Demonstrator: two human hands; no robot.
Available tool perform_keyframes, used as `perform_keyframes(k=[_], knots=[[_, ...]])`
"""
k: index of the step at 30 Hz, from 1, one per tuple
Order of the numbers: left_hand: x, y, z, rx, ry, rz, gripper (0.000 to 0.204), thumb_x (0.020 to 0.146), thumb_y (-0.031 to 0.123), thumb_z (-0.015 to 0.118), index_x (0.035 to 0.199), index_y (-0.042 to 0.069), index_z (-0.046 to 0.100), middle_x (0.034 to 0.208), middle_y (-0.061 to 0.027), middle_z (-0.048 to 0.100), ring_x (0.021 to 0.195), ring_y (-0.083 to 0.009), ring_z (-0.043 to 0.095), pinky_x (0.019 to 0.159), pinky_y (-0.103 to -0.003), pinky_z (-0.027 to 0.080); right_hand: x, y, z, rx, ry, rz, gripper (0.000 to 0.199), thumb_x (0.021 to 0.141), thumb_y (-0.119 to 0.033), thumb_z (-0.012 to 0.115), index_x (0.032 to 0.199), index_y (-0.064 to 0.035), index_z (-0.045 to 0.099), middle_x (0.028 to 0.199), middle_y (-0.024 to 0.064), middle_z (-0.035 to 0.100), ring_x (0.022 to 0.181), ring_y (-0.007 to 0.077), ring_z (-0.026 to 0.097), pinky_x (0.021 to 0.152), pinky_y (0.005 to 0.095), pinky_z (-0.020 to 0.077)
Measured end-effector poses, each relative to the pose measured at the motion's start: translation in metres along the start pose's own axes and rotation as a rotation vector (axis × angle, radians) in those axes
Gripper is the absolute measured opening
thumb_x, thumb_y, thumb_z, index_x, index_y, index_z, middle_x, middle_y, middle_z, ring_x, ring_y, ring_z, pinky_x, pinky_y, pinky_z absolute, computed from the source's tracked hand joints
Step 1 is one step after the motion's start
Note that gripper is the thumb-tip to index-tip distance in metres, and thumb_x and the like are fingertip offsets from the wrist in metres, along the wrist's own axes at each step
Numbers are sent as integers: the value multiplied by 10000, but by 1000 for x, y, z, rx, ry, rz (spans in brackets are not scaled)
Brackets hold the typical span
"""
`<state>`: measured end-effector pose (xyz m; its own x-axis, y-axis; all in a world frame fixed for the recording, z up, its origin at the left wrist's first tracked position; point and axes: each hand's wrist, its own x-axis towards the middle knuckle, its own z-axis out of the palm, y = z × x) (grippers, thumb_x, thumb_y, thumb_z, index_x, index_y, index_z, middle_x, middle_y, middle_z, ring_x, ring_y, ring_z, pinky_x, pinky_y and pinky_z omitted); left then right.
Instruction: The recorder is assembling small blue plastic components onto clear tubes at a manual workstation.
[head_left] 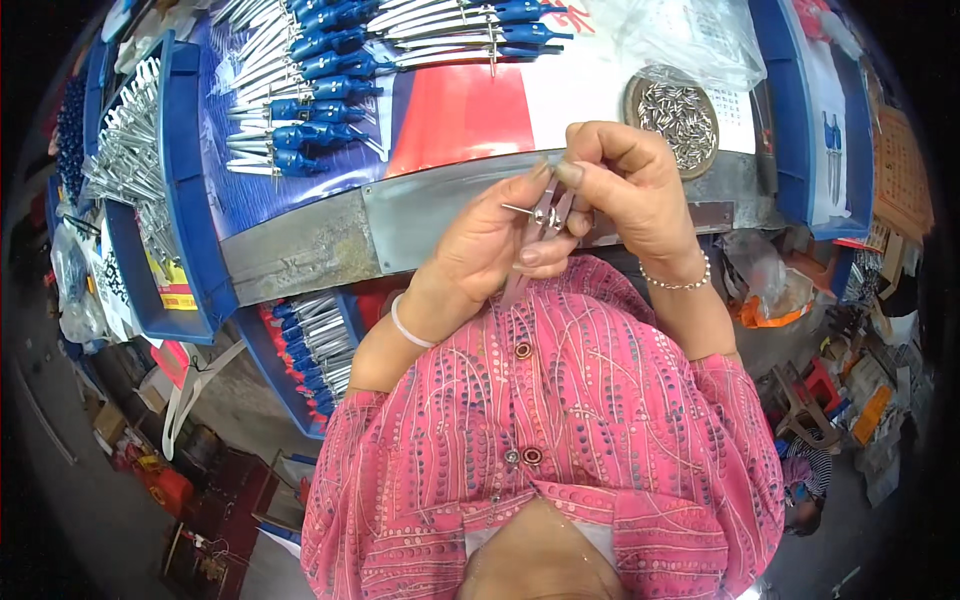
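Observation:
Both of my hands meet in front of my chest, at the near edge of the bench. In my left hand [490, 235] is a small assembly of narrow flat metal strips [531, 232], with a shiny round joint and a thin pin sticking out to the left. My right hand [632, 190] is closed on the same assembly, its thumb and fingers pinching near the top beside my left thumb. Fingers cover part of the strips. Beyond my right hand, a round dish [712, 150] holds many small metal pieces [676, 122].
Bundles of blue-handled metal tools [305, 105] lie at the far left of the bench. A blue bin [188, 190] of metal rods [135, 135] stands left; another blue bin [797, 110] stands right. Below the bench is a tray of blue-handled pieces [322, 345]. Clear plastic [690, 40] lies far right.

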<state>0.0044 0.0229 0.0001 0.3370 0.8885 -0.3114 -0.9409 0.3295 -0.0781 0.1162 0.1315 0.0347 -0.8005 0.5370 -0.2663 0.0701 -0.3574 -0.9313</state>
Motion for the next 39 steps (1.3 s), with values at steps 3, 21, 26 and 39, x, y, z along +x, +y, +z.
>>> perform_keyframes(k=[3,21,26,39], knots=[[4,0,2,-62,-56,-7,301,868,333,498,965,48,505,813,-103,587,456,-94,443,384,-200,330,1,-4,-2,11,13,10,156,815,-59,559,678,-17,496,612,-5,472,476,44,485,426,165,382],[-1,9,19,-26,-106,86,355,902,328,436,1008,-4,500,723,-47,520,498,-73,392,431,-192,301,8,-3,-21,271,-59,99,217,887,-234,494,879,-30,568,715,-18,513,623,28,446,535,154,347],[-2,10,35,-77,86,79,311,912,336,415,884,33,481,654,-1,414,481,-59,343,415,-181,285,0,-25,-43,-193,182,-81,137,857,-137,536,908,-15,573,780,-9,552,683,36,475,587,174,391],[-27,11,8,-139,67,166,312,919,298,407,904,-9,460,687,-39,390,480,-85,334,431,-210,305,120,-60,-136,-1214,205,-383,313,747,-106,524,1035,14,492,887,235,583,871,369,557,745,429,434]])
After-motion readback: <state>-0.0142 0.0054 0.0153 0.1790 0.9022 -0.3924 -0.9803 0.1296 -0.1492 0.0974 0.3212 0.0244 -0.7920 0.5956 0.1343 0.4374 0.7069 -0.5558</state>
